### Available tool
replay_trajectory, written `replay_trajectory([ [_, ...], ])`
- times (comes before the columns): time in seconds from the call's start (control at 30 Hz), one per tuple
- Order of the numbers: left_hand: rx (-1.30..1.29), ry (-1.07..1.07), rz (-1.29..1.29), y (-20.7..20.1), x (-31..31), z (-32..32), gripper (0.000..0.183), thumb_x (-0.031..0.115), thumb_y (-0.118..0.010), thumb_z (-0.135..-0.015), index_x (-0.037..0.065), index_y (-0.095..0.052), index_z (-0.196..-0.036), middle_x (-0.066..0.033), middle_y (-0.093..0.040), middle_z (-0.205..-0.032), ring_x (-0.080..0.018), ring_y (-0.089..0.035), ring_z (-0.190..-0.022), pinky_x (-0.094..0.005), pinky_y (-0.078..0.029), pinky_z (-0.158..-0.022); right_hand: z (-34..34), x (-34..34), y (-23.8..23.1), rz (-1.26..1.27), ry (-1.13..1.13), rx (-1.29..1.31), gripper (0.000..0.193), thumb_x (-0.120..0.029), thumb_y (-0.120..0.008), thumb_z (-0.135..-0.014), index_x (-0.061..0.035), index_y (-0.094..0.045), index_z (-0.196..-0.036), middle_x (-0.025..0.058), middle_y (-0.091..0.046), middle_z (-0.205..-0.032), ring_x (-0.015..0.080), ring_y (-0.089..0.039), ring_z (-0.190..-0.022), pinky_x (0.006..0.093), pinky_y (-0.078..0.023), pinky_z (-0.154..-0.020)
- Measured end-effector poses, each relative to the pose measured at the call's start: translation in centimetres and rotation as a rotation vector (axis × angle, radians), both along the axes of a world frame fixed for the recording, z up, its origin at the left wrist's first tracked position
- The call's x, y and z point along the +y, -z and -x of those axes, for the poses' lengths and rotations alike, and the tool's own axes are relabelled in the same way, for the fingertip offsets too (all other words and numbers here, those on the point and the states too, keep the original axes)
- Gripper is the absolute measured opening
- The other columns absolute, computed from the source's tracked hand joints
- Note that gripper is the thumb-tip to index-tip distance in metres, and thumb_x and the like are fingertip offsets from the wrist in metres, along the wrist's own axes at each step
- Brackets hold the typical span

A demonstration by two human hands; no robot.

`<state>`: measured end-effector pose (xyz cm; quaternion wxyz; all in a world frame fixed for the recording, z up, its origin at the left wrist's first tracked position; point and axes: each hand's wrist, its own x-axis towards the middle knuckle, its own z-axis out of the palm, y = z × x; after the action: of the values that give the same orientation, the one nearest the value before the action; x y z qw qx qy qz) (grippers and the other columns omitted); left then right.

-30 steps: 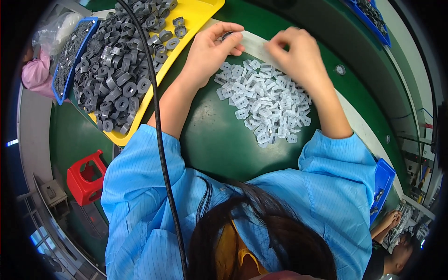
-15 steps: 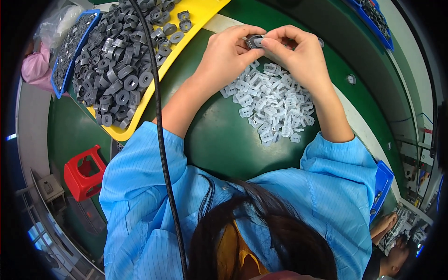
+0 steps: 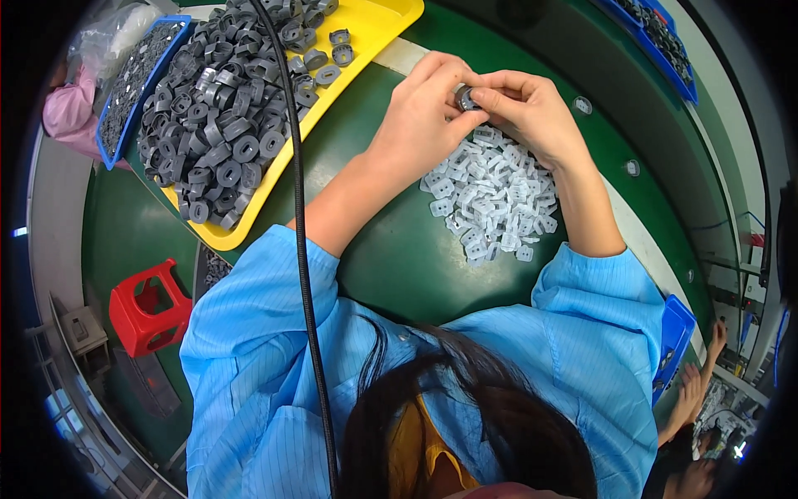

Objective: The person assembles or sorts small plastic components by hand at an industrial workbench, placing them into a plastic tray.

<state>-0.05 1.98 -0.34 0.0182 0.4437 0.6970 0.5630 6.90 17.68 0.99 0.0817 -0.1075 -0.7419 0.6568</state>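
Between both hands, above the far edge of the green table, is a small dark grey ring-shaped plastic part point(image 3: 467, 99). My left hand point(image 3: 426, 110) grips its left side, fingers curled behind it and thumb in front. On the other side my right hand point(image 3: 536, 115) pinches it with thumb and forefinger. The fingers cover most of the part, so whether a second piece sits in it cannot be made out. Just below the hands spreads a heap of small translucent white plastic pieces with holes point(image 3: 499, 200).
At the left a yellow tray point(image 3: 287, 162) holds many grey ring parts point(image 3: 218, 125), beside a blue tray point(image 3: 116, 137) of small dark pieces. A black cable point(image 3: 301, 241) hangs across the view. Clear pieces point(image 3: 583, 106) lie on the green strip beyond. A red stool point(image 3: 151, 308) stands lower left.
The view has shifted slightly. Both hands, still on the grey part, appear a little lower and further right, and the part is turned. At lower right, another person's hands have moved.
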Motion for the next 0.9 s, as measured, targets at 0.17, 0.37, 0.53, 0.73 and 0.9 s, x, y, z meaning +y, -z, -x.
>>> replay_trajectory([
  [0.17, -0.045, 0.046, 0.036, -0.5, -0.6, 0.8, 0.033, 0.0, -0.076, -0.071, 0.002, -0.065, -0.102, -0.0078, -0.057, -0.103, -0.0139, -0.063, -0.08, -0.0252, -0.055, -0.066, -0.1, 0.8, -0.4, 0.103, -0.081, -0.121, 0.016, -0.011, -0.071, -0.081, 0.002, -0.065, -0.087, 0.0029, -0.064, -0.072, 0.004, -0.054, -0.059, 0.0166, -0.04, -0.051],
  [0.37, 0.303, 0.264, 0.039, -0.6, -0.9, 2.1, 0.033, 0.007, -0.078, -0.068, 0.008, -0.069, -0.101, -0.0043, -0.062, -0.091, -0.019, -0.06, -0.081, -0.0304, -0.049, -0.073, -0.8, 1.3, -1.5, 0.17, -0.232, -0.201, 0.012, -0.006, -0.071, -0.075, 0.0014, -0.064, -0.082, 0.0034, -0.064, -0.07, 0.0068, -0.056, -0.06, 0.0198, -0.043, -0.054],
  [0.53, 0.586, 0.095, 0.087, -0.2, -0.9, 2.4, 0.035, 0.009, -0.078, -0.066, 0.012, -0.07, -0.1, -0.0027, -0.063, -0.091, -0.0198, -0.059, -0.082, -0.0314, -0.045, -0.078, -0.8, -1.1, -1.8, -0.419, -0.039, -0.094, 0.019, -0.005, -0.068, -0.067, 0.0015, -0.065, -0.084, 0.0029, -0.063, -0.069, 0.0084, -0.058, -0.065, 0.024, -0.048, -0.061],
  [0.73, 0.432, -0.006, -0.101, -0.8, -0.1, 0.9, 0.036, 0.013, -0.079, -0.067, 0.01, -0.069, -0.102, -0.0055, -0.063, -0.093, -0.0224, -0.059, -0.086, -0.0333, -0.046, -0.079, -0.6, 0.4, -1.8, 0.48, -0.196, 0.022, 0.021, -0.003, -0.061, -0.081, -0.0017, -0.059, -0.102, 0.0058, -0.064, -0.094, 0.0103, -0.061, -0.08, 0.0232, -0.052, -0.075],
  [0.9, 0.523, -0.081, -0.014, -1.1, -0.4, 2.5, 0.032, 0.019, -0.071, -0.076, 0.008, -0.062, -0.105, -0.0078, -0.061, -0.097, -0.0259, -0.06, -0.088, -0.0373, -0.043, -0.082, 0.1, 1.9, 0.4, 0.615, -0.153, -0.059, 0.024, -0.007, -0.062, -0.081, -0.0028, -0.059, -0.104, 0.0031, -0.063, -0.091, 0.0089, -0.058, -0.077, 0.0218, -0.049, -0.072],
])
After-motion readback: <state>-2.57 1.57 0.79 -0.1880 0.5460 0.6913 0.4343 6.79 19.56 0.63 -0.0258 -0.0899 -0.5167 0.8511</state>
